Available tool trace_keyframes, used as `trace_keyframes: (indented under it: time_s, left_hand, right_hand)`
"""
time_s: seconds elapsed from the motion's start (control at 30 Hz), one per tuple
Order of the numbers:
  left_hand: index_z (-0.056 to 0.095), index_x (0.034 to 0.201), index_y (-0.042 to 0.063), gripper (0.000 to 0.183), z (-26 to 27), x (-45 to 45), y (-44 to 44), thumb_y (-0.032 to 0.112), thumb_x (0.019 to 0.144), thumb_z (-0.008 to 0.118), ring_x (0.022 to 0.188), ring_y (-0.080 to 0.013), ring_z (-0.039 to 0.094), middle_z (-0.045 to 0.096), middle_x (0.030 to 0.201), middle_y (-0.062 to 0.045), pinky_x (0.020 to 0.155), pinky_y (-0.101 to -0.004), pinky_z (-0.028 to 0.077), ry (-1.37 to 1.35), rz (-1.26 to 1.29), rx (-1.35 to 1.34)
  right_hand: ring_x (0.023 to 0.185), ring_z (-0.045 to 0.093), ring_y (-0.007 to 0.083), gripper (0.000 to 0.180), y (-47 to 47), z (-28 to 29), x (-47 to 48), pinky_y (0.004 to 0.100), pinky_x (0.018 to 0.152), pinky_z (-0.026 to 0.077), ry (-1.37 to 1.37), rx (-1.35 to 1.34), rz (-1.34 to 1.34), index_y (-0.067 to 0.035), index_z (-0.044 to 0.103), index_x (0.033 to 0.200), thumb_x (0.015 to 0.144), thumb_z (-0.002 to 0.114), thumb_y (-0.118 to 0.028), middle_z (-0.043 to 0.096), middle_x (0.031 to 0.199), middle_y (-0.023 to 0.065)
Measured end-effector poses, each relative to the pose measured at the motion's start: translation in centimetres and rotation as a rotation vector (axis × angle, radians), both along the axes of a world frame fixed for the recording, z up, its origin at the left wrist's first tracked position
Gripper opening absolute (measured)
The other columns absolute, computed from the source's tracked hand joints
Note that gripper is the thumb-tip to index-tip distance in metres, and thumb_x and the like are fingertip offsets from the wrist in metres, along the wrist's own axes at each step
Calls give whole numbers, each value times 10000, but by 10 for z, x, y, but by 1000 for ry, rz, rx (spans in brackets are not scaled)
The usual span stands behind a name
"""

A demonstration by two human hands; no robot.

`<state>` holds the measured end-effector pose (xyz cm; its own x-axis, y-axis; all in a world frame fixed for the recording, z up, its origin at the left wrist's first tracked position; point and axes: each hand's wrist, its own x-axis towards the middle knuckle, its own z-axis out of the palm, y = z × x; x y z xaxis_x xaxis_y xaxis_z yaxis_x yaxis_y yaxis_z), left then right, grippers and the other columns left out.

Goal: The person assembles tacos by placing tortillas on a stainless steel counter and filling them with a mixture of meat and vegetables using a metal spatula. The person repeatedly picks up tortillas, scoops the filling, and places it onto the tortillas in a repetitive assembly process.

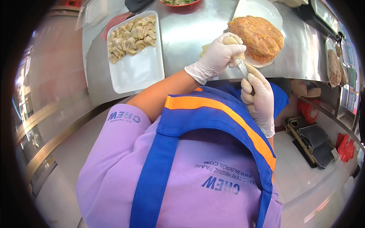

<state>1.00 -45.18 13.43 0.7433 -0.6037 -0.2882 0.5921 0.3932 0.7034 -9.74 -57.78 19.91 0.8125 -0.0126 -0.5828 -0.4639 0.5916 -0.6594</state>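
Observation:
My left hand (215, 55), in a white disposable glove, pinches a folded wonton (229, 40) with a loose flap of its wrapper (240, 56) hanging towards me. In my gloved right hand (259, 97) is a flat metal spreader (241, 67), its tip at that flap. Just beyond my hands, a large mound of orange-tinted ground meat filling (256, 37) sits on a white plate (266, 11). Pale square wrappers (204, 49) show partly behind my left hand; whether they lie on the table cannot be told.
A white tray (138, 74) at the left holds several folded wontons (132, 37). The stainless steel table (188, 31) carries a red bowl (180, 2) of chopped greens at the back and a dark-framed device (325, 14) at the right. A folded chair (313, 142) lies on the floor.

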Motion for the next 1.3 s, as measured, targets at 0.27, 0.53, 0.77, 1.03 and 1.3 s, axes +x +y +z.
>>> trace_keyframes:
  time_s: [0.27, 0.53, 0.77, 1.03, 1.3]
  left_hand:
    - [549, 990, 56, 139, 4, 13, 23, 141, 893, 599, 814, -150, 596, 579, 880, -46, 706, -283, 498, 63, 116, -93]
    - [614, 708, 49, 228, -41, 48, 181, 223, 853, 634, 552, -169, 577, 595, 627, -43, 589, -300, 478, -200, 583, 838]
    - [632, 756, -4, 327, -52, 76, 275, 322, 783, 638, 871, -317, 611, 637, 888, -192, 781, -421, 480, -893, 425, 1902]
    - [615, 909, 2, 410, -55, 81, 252, 386, 771, 659, 997, -346, 549, 595, 1031, -193, 856, -435, 443, -1071, 528, 2112]
    - [612, 934, 39, 232, -72, 60, 230, 194, 762, 623, 1004, -325, 506, 572, 1036, -120, 849, -451, 396, -1299, 766, 1869]
  right_hand:
    - [513, 316, 18, 364, 17, 0, 17, 159, 443, 252, -65, -318, 263, -12, 451, 1309, 963, 403, -110, 433, 678, -36]
    - [566, 370, 32, 327, -22, -44, -13, 174, 494, 306, -22, -588, 425, 14, 501, 1254, 962, 429, -116, 434, 666, -42]
    - [530, 328, 23, 339, -34, -58, -18, 168, 462, 266, -57, -711, 449, 7, 481, 1271, 974, 408, -141, 411, 650, -48]
    - [539, 339, 25, 334, -39, -62, -21, 166, 471, 272, -78, -749, 434, 4, 486, 1265, 973, 423, -143, 419, 653, -49]
    - [518, 342, 22, 323, -50, -60, -33, 164, 452, 273, -52, -802, 345, -10, 504, 1246, 964, 392, -120, 436, 655, -45]
